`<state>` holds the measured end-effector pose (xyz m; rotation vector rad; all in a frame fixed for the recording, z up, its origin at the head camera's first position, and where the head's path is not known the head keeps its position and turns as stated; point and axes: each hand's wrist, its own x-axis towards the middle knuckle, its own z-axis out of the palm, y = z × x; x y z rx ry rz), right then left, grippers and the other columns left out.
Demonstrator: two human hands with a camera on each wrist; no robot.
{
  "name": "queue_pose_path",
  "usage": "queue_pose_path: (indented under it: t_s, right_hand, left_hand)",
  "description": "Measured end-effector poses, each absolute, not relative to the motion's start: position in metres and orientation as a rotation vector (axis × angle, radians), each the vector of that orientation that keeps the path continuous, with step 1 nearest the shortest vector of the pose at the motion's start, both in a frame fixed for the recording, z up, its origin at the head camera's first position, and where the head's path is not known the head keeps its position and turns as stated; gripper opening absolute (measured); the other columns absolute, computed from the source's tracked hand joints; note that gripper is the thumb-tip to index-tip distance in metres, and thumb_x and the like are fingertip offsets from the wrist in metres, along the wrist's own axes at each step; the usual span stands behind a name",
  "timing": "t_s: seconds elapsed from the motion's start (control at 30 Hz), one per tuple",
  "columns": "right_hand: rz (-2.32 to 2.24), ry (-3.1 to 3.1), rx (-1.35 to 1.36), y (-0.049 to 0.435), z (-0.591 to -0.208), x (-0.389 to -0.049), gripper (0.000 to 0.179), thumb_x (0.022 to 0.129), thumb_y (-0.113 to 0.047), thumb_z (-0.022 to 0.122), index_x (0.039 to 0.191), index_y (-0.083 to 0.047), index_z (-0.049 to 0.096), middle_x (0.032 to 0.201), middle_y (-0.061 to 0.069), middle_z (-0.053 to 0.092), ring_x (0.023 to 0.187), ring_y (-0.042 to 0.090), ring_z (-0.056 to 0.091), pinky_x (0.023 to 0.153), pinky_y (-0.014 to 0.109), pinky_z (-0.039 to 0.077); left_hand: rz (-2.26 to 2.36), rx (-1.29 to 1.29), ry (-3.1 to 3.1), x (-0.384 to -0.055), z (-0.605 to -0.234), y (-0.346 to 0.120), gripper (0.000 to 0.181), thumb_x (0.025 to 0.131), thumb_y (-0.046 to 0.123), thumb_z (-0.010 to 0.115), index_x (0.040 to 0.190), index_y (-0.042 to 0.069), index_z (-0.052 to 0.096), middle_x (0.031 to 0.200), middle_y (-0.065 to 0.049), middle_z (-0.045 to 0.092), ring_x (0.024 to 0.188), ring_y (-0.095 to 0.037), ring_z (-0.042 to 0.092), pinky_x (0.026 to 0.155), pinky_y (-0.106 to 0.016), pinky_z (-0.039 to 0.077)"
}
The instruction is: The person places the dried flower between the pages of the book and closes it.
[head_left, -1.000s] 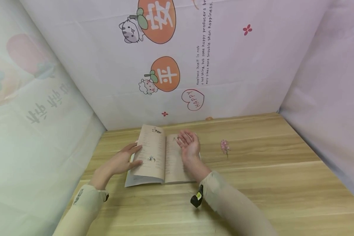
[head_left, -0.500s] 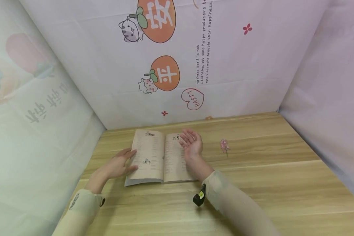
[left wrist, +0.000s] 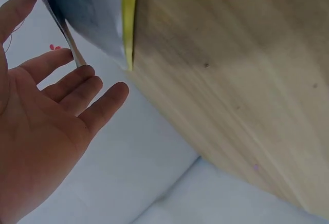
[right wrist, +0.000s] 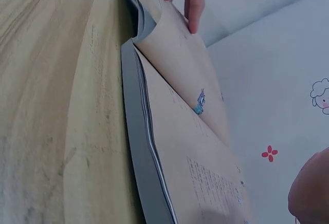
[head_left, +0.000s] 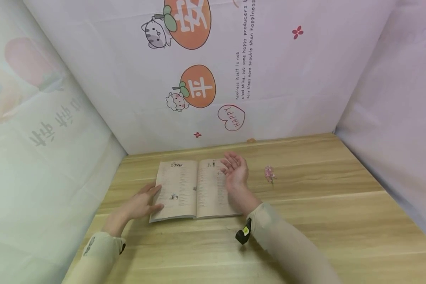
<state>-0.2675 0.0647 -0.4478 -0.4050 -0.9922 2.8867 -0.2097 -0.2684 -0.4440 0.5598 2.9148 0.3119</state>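
Observation:
An open book (head_left: 179, 189) lies on the wooden table, printed pages with small pictures facing up. At its left edge is my left hand (head_left: 139, 204), its thumb and fingers apart and touching the page's outer edge. In the left wrist view that hand (left wrist: 46, 111) shows relaxed fingers at the page edge, beside the cover's yellow strip. My right hand (head_left: 237, 173) is over the right page, palm turned up and fingers loosely bent, holding nothing. The right wrist view shows the left page (right wrist: 190, 64) bowed up from the spine.
A small pink flower sprig (head_left: 269, 174) lies on the wooden table (head_left: 323, 221), right of the book. White printed cloth (head_left: 280, 98) hangs behind the table, with more cloth at both sides.
The raised left page has come down to the left and lies flatter. My left hand moved with it, left and slightly down. My right hand shifted a little to the right.

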Motion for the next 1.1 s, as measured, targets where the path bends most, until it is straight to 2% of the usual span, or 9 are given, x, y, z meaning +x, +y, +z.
queue_pose_path:
  t_s: [0.1,0.2,0.33,0.5,0.67,0.9,1.1]
  right_hand:
    - [2.884,-0.971,-0.406,0.069,-0.448,-0.269,0.036,0.105,-0.035,0.036,0.124,-0.012,0.056,0.127,0.005,0.068,0.113,0.026,0.059,0.075,0.027,0.047]
    - [2.89,-0.956,-0.41,0.074,-0.449,-0.271,0.033,0.105,-0.035,0.036,0.118,-0.014,0.058,0.125,0.004,0.069,0.117,0.029,0.057,0.076,0.028,0.047]
    - [2.895,-0.969,-0.404,0.079,-0.447,-0.275,0.032,0.105,-0.034,0.035,0.12,-0.015,0.057,0.126,0.004,0.068,0.112,0.025,0.058,0.081,0.03,0.047]
    - [2.88,-0.955,-0.395,0.085,-0.445,-0.279,0.034,0.105,-0.034,0.036,0.122,-0.013,0.057,0.126,0.005,0.067,0.102,0.021,0.06,0.078,0.029,0.046]
    - [2.874,-0.946,-0.39,0.089,-0.443,-0.282,0.032,0.104,-0.035,0.038,0.119,-0.015,0.058,0.125,0.004,0.068,0.108,0.025,0.059,0.078,0.03,0.045]
    - [2.866,-0.955,-0.386,0.091,-0.44,-0.286,0.045,0.104,-0.037,0.039,0.137,-0.009,0.05,0.121,0.002,0.071,0.091,0.017,0.062,0.075,0.028,0.046]
    - [2.859,-0.907,-0.446,0.095,-0.438,-0.284,0.036,0.104,-0.035,0.04,0.124,-0.012,0.058,0.118,0.003,0.072,0.088,0.018,0.064,0.073,0.028,0.045]
  left_hand:
    - [0.319,0.563,2.911,-0.21,-0.453,-0.27,0.08,0.094,0.041,0.066,0.151,-0.004,0.035,0.158,-0.032,0.028,0.143,-0.052,0.033,0.114,-0.063,0.035]
    - [0.354,0.545,2.897,-0.208,-0.461,-0.271,0.08,0.094,0.041,0.066,0.152,-0.004,0.033,0.158,-0.032,0.027,0.143,-0.052,0.032,0.115,-0.064,0.034]
    - [0.396,0.526,2.894,-0.207,-0.468,-0.271,0.08,0.094,0.04,0.066,0.153,-0.003,0.033,0.158,-0.033,0.026,0.144,-0.053,0.029,0.115,-0.065,0.032]
    - [0.409,0.516,2.882,-0.209,-0.473,-0.271,0.081,0.095,0.041,0.065,0.154,-0.002,0.03,0.159,-0.033,0.024,0.144,-0.054,0.027,0.115,-0.067,0.03]
    - [0.409,0.5,2.872,-0.211,-0.476,-0.27,0.082,0.095,0.04,0.065,0.155,-0.002,0.028,0.159,-0.033,0.023,0.144,-0.054,0.028,0.115,-0.066,0.031]
    - [0.423,0.512,2.878,-0.209,-0.477,-0.271,0.082,0.096,0.041,0.064,0.154,-0.004,0.029,0.158,-0.034,0.024,0.144,-0.054,0.027,0.116,-0.065,0.03]
    - [0.41,0.533,2.87,-0.208,-0.478,-0.271,0.082,0.096,0.043,0.063,0.154,-0.004,0.028,0.158,-0.034,0.024,0.144,-0.054,0.028,0.116,-0.064,0.031]
